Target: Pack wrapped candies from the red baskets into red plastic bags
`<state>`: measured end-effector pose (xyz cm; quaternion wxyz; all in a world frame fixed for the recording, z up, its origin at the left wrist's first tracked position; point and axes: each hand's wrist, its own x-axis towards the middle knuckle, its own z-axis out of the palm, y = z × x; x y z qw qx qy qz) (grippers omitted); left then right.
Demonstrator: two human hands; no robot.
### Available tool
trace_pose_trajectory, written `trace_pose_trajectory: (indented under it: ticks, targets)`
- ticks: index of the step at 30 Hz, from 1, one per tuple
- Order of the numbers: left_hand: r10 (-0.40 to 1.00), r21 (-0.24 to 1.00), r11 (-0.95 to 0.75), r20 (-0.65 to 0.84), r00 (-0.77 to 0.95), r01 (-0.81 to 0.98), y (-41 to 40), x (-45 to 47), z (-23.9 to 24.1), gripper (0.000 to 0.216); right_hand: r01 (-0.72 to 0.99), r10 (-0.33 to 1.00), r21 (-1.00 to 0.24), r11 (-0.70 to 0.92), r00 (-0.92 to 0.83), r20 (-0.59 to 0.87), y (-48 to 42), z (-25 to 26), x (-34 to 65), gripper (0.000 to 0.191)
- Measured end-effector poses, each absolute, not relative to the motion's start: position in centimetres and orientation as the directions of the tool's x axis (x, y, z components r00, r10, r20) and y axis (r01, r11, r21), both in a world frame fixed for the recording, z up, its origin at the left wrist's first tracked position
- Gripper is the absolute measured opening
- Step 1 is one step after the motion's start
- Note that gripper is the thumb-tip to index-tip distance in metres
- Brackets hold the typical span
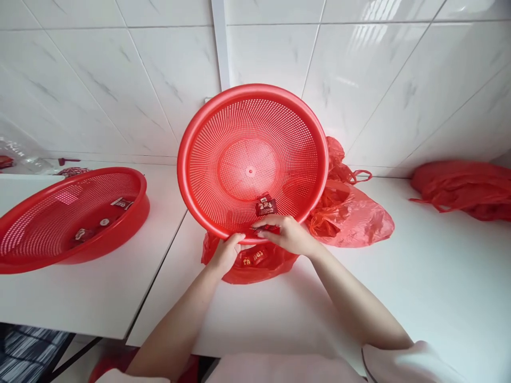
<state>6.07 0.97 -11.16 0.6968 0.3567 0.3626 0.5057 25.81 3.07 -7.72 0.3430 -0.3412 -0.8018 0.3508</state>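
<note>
A large red plastic basket (250, 119) with mesh walls is tilted toward me, its open mouth facing my way. My left hand (227, 255) is closed on the near rim. Just inside that rim, my right hand (287, 233) has its fingers bent around a small dark red packet, which they partly cover. More small dark red packets (266, 205) with pale print lie low on the basket's wall beyond those fingers. Under the near rim sits an open red plastic bag (255, 274), and packets with yellow print (253, 257) show inside it.
At left, a second red basket (120, 234) holds several small packets. A red plastic bag (355, 215) rests right of the tilted basket, and more red bags (463, 189) lie farther right. Two white tables (423, 276) meet at a seam, against a tiled wall (271, 53).
</note>
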Motion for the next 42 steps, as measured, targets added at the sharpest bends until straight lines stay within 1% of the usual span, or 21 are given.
trace_pose_trajectory:
  ticks: [3, 5, 8, 12, 14, 16, 19, 22, 24, 28, 31, 34, 36, 39, 40, 42]
  targets:
    - [0.969, 0.871, 0.22, -0.145, 0.198, -0.44, 1.2, 5.8, -11.1, 0.026, 0.227, 0.871, -0.906, 0.356, -0.433, 0.234, 3.2, -7.8, 26.0, 0.028]
    - [0.975, 0.87, 0.205, -0.141, 0.173, -0.448, 1.4, 5.6, -11.2, 0.029, 0.138, 0.88, -0.952, 0.272, -0.436, 0.188, 3.3, -8.1, 26.0, 0.03]
    - [0.984, 0.865, 0.171, -0.125, 0.127, -0.473, 1.8, 5.1, -11.4, 0.036, 0.038, 0.876, -0.981, 0.192, -0.456, 0.154, 3.5, -8.2, 26.1, 0.033]
    - [0.991, 0.868, 0.132, -0.119, 0.058, -0.478, 2.6, 4.4, -11.5, 0.038, 0.029, 0.888, -0.986, 0.163, -0.44, 0.134, 3.2, -7.7, 26.3, 0.036]
    - [0.992, 0.867, 0.129, -0.118, 0.052, -0.481, 2.9, 4.0, -11.5, 0.037, 0.054, 0.881, -0.98, 0.194, -0.449, 0.149, 3.0, -7.3, 26.3, 0.033]
    - [0.992, 0.862, 0.126, -0.107, 0.066, -0.491, 3.1, 3.8, -11.3, 0.034, 0.113, 0.852, -0.959, 0.261, -0.493, 0.174, 2.7, -7.0, 26.2, 0.027]
    - [0.994, 0.856, 0.108, -0.088, 0.063, -0.505, 3.2, 3.5, -11.1, 0.028, 0.231, 0.799, -0.897, 0.377, -0.571, 0.189, 2.6, -7.1, 25.9, 0.025]
    - [0.993, 0.862, 0.107, -0.114, 0.017, -0.496, 3.3, 3.3, -11.1, 0.022, 0.297, 0.806, -0.829, 0.474, -0.524, 0.274, 2.6, -7.6, 25.5, 0.036]
    - [0.993, 0.866, 0.104, -0.114, 0.009, -0.489, 3.3, 3.2, -11.2, 0.019, 0.306, 0.805, -0.796, 0.522, -0.484, 0.343, 2.7, -7.8, 25.4, 0.035]
    - [0.997, 0.864, 0.078, -0.079, 0.018, -0.497, 3.3, 3.2, -11.3, 0.025, 0.314, 0.76, -0.742, 0.592, -0.525, 0.383, 2.7, -7.5, 25.5, 0.023]
    - [0.994, 0.867, 0.106, -0.098, 0.041, -0.487, 3.0, 3.5, -11.4, 0.034, 0.352, 0.745, -0.687, 0.636, -0.512, 0.428, 2.6, -7.2, 25.5, 0.022]
    - [0.992, 0.876, 0.125, -0.104, 0.071, -0.467, 2.3, 4.1, -11.4, 0.031, 0.44, 0.725, -0.579, 0.687, -0.474, 0.5, 2.7, -7.2, 25.3, 0.024]
    - [0.987, 0.885, 0.154, -0.113, 0.118, -0.44, 1.7, 4.6, -11.4, 0.025, 0.573, 0.731, -0.463, 0.676, -0.448, 0.514, 2.9, -7.6, 25.3, 0.032]
    - [0.962, 0.905, 0.242, -0.175, 0.211, -0.351, 0.8, 5.3, -11.5, 0.015, 0.762, 0.785, -0.301, 0.574, -0.407, 0.468, 3.6, -8.7, 25.6, 0.05]
    - [0.952, 0.91, 0.27, -0.203, 0.231, -0.314, 0.6, 5.5, -11.6, 0.013, 0.795, 0.805, -0.27, 0.542, -0.399, 0.44, 3.9, -9.0, 25.8, 0.051]
    - [0.939, 0.919, 0.304, -0.245, 0.241, -0.25, 0.3, 5.8, -11.7, 0.013, 0.826, 0.838, -0.259, 0.501, -0.388, 0.382, 4.5, -9.5, 26.3, 0.043]
